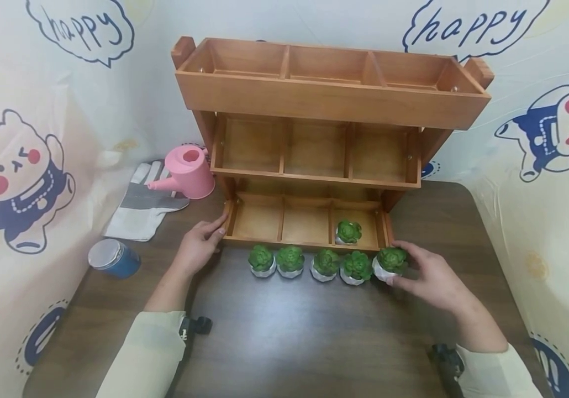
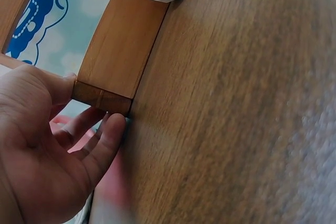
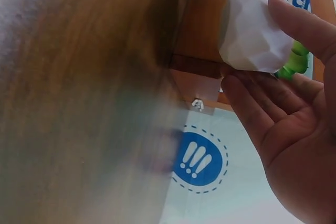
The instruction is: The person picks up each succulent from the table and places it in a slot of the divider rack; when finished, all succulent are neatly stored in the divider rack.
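My right hand (image 1: 436, 276) holds a small artificial succulent (image 1: 393, 260) in a white faceted pot (image 3: 254, 32) by the front right corner of the wooden shelf's lowest tier. The thumb lies on one side of the pot, the fingers on the other. My left hand (image 1: 199, 243) grips the left front corner of that same tier (image 2: 123, 45); thumb and fingers flank the wood. One potted succulent (image 1: 348, 232) sits in the lowest tier's right compartment. Several more, including a left-end succulent (image 1: 261, 258), stand in a row before the tier.
The three-tier wooden shelf (image 1: 334, 99) has divided compartments. Left of it, a pink watering can (image 1: 192, 174) stands by a grey-and-white glove (image 1: 140, 204). A blue jar (image 1: 117, 258) with a pale lid is nearer the left table edge. Patterned cloth (image 1: 528, 193) surrounds the brown table (image 1: 314, 342).
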A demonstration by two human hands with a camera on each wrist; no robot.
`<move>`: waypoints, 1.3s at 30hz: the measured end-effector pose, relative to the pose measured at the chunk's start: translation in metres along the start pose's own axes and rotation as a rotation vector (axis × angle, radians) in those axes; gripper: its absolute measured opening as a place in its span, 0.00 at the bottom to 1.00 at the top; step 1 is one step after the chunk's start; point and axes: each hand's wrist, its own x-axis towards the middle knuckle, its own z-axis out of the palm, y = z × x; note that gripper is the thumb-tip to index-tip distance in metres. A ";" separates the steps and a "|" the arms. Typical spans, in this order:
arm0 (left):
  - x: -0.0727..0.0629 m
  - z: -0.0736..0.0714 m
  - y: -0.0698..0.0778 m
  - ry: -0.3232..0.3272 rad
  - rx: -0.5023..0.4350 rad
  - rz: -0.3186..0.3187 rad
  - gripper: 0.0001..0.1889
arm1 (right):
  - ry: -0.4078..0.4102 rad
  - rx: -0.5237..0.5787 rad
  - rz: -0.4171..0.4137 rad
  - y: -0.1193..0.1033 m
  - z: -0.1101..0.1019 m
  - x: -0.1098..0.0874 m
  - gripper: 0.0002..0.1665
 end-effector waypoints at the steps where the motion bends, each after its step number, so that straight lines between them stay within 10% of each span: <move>1: 0.000 0.000 0.000 0.001 -0.002 0.001 0.24 | 0.006 0.004 -0.009 0.000 -0.001 0.000 0.48; 39: -0.001 -0.001 0.002 -0.017 0.012 -0.017 0.24 | 0.024 0.126 -0.073 -0.046 0.003 0.046 0.46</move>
